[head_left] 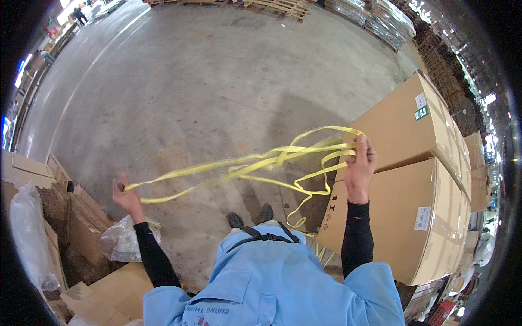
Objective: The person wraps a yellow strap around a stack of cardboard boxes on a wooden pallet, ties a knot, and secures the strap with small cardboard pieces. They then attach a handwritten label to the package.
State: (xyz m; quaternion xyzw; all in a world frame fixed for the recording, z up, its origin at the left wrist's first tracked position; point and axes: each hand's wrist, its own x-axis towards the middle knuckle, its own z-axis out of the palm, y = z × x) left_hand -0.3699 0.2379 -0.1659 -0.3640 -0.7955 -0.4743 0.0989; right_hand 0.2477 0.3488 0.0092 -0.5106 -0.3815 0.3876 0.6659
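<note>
A long yellow strap (266,162), which looks like flat packing strap, runs in loose loops between my two hands. My left hand (128,196), stretched far out to the left, has its fingers curled round one looped end. Out to the right, my right hand (361,165) grips the gathered strands at the other end. Below the right hand a loose tail of strap hangs in bends toward the floor. Both arms are spread wide at about the same height. The right hand is in front of the stacked cardboard boxes; whether it touches them I cannot tell.
Large taped cardboard boxes (389,212) stand close on my right. Flattened cardboard (89,217) and clear plastic wrap (33,239) lie at the left. Wooden pallets (280,7) and wrapped stacks (383,24) are at the far side. Distant people (80,15) are at the upper left.
</note>
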